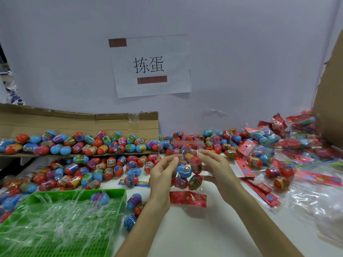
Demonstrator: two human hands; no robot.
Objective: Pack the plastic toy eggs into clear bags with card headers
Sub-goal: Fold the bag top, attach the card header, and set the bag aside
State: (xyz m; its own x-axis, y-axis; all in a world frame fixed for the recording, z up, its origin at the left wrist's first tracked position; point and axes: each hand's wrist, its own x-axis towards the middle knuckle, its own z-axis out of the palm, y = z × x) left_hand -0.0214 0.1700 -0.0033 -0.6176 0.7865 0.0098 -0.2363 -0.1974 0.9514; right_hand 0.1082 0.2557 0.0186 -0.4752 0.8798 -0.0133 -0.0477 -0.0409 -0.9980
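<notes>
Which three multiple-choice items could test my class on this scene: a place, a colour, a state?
1. Where does the green tray sit? A far right; B near left; C on the wall.
2. What colour is the card header lying below the clear bag? A black; B white; C red.
3. How is the clear bag now? A flat on the table; B empty; C held by the left hand and right hand, eggs inside.
Answers: B, it fills the lower left corner; C, its print is red; C, both hands pinch its top and eggs show through.

The left grip (163, 175) and right grip (217, 167) are bare, forearms (256, 219) too.
</notes>
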